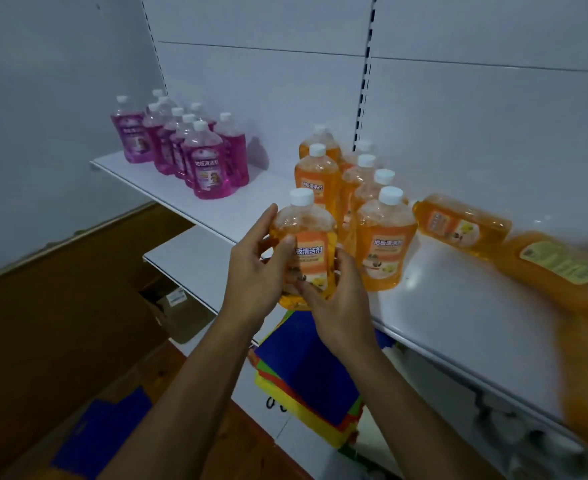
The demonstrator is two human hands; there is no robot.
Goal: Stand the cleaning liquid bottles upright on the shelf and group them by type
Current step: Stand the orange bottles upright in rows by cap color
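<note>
In the head view, at the centre of the frame, a person holds an orange bottle point(304, 244) upright with both hands at the front edge of the white shelf point(458, 306). The left hand point(257, 271) is curled round the bottle's left side, thumb across the label; the right hand point(337, 303) grips its lower right side, so each grip is clamped on the bottle. Just right of it and behind, a cluster of standing orange bottles point(384, 244) fills the middle of the shelf. Further right, a lying orange bottle point(462, 225) rests on its side, with more blurred orange bottles point(562, 268) at the right edge. In the upper left stands a group of pink bottles point(209, 164), well apart from the orange ones.
</note>
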